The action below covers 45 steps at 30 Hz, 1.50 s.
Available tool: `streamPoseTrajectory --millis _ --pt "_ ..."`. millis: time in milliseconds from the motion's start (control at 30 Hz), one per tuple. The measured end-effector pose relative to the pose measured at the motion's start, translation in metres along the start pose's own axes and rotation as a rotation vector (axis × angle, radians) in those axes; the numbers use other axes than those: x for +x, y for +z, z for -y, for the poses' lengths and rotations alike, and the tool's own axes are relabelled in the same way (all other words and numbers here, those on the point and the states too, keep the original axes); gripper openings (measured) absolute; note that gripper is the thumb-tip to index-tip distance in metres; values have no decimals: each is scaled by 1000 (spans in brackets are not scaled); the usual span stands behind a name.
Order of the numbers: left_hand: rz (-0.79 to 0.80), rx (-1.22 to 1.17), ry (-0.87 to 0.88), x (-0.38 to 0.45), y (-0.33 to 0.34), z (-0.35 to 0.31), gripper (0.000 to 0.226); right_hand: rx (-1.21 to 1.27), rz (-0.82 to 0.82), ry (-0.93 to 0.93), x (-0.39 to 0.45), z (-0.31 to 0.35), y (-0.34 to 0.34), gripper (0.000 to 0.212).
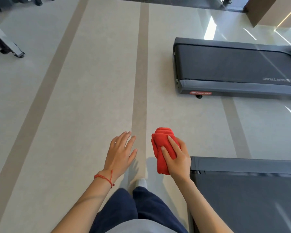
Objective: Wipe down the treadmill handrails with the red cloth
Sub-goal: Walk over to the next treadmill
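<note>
My right hand [178,158] grips a folded red cloth [161,145] in front of me, above the floor. My left hand [120,152] hangs beside it with fingers spread and holds nothing; a red bead bracelet sits on that wrist. One treadmill deck [242,64] lies on the floor ahead to the right. The rear end of a second treadmill [242,190] is just right of my right hand. No handrail is in view.
A beige floor [91,81] with darker stripes stretches ahead. Feet of other gym machines [10,49] stand at the far left. My dark trouser legs and one white shoe [141,183] show below. A wooden pillar [275,10] stands at top right.
</note>
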<state>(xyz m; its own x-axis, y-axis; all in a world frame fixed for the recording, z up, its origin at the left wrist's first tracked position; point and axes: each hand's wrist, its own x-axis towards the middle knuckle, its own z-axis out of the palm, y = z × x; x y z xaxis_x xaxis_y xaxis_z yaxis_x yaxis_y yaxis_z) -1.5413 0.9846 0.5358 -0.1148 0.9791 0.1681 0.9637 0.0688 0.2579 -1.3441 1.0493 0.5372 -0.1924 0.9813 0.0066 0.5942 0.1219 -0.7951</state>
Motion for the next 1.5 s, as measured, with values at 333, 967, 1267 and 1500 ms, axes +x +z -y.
streamPoseTrajectory --millis 333,967,1267,1500 --pt "4 -10 85 127 20 27 44 -19 -65 9 106 2 13 45" --pt "79 -116 398 377 43 88 43 -31 -322 240 298 34 47 43" --pt "177 -73 514 463 75 54 42 -49 -413 290 363 7 18 45" --pt "167 -96 640 532 89 -1 46 -46 -527 363 405 -21 -28 47"
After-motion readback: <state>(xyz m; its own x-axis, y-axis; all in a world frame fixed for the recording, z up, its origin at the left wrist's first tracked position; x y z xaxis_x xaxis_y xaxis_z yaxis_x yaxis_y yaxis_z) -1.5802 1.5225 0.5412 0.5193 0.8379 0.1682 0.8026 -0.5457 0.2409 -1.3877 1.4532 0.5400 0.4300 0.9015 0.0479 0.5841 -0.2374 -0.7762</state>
